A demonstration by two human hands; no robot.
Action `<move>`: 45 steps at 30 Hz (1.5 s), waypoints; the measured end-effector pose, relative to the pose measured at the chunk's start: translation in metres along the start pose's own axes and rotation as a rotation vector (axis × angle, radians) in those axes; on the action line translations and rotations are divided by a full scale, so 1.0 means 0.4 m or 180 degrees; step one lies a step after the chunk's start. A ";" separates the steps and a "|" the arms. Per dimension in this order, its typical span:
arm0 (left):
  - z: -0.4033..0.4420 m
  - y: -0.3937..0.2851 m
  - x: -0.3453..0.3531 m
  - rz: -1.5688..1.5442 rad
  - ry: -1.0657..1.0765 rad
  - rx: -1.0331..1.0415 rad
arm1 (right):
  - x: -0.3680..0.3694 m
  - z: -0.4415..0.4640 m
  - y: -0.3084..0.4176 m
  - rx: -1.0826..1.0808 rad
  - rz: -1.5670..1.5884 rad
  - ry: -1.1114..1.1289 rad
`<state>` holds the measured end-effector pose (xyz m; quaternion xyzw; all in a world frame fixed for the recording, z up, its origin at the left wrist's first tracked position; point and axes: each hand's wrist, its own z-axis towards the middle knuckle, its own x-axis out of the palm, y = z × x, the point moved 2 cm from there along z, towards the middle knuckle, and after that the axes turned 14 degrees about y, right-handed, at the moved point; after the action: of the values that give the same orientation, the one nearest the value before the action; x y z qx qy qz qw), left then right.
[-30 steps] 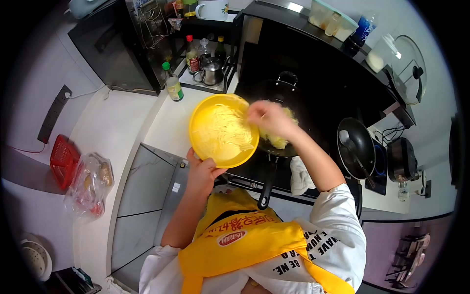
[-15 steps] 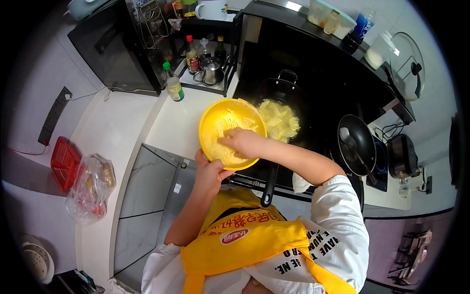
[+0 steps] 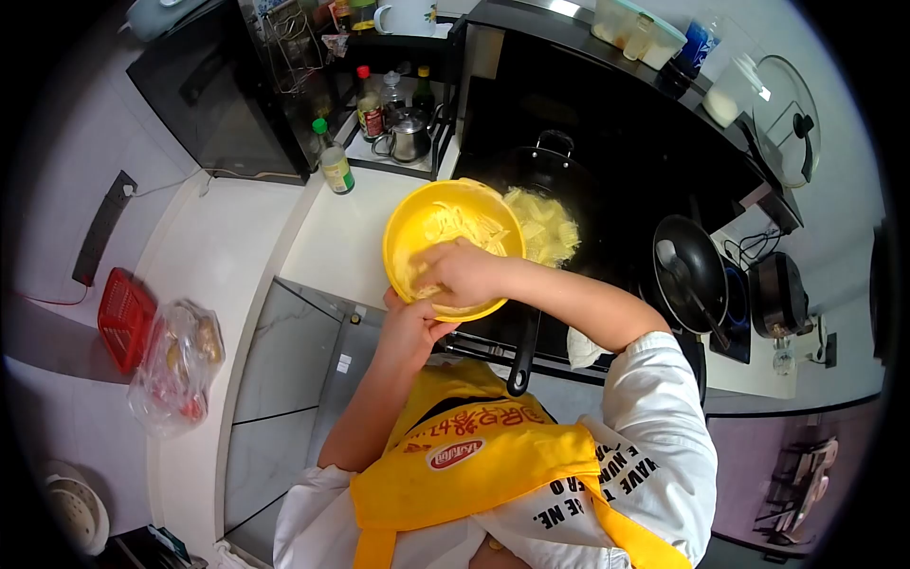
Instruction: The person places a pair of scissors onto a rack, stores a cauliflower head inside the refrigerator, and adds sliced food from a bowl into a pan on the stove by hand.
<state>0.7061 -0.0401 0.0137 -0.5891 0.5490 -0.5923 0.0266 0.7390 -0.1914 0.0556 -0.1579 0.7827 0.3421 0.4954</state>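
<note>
A yellow bowl (image 3: 403,213) holds pale, batter-coated slices (image 3: 453,224). My left hand (image 3: 409,327) grips its near rim from below. Inside the bowl is my right hand (image 3: 459,272), fingers curled down into the coated slices at the near left; the fingertips are hard to make out. Just right of the bowl, ridged yellow slices (image 3: 545,228) lie in bubbling oil in a black wok (image 3: 550,171). The wok's long black handle (image 3: 521,365) points toward my body.
A green-capped bottle (image 3: 334,161) and a metal pot (image 3: 408,137) stand behind the bowl. At the right is a second black pan (image 3: 697,284) with a utensil. A red basket (image 3: 126,318) and a plastic bag of food (image 3: 178,370) lie at the left.
My right hand has gone from over the wok into the bowl, then farther toward its near left side. The bowl has shifted slightly right. More slices show in the wok.
</note>
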 end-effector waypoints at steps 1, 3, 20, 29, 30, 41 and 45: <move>0.005 0.007 -0.017 -0.0040 0.0091 0.0004 | 0.010 -0.001 -0.023 0.0004 0.0004 -0.0008; 0.003 0.008 -0.021 -0.0083 0.0180 -0.0001 | 0.028 0.000 -0.086 -0.0487 -0.0158 -0.0471; -0.001 -0.012 -0.016 0.0032 0.0083 0.0128 | -0.016 -0.065 -0.102 0.0585 0.2569 -0.0124; -0.016 -0.025 0.019 0.0111 -0.0029 0.0150 | -0.036 -0.086 -0.054 0.1058 0.0304 -0.0739; -0.018 -0.027 0.022 0.0107 -0.0033 0.0149 | -0.025 -0.082 -0.039 0.1056 0.0306 -0.0733; -0.015 -0.015 0.011 0.0107 -0.0090 0.0165 | 0.013 -0.075 -0.127 0.1001 0.2536 -0.0749; -0.022 -0.021 0.032 0.0070 -0.0093 0.0153 | 0.030 -0.068 -0.112 0.0600 0.1506 -0.0916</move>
<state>0.7010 -0.0399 0.0305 -0.5908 0.5406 -0.5964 0.0553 0.7414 -0.2412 0.0355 0.1259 0.7478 0.3927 0.5203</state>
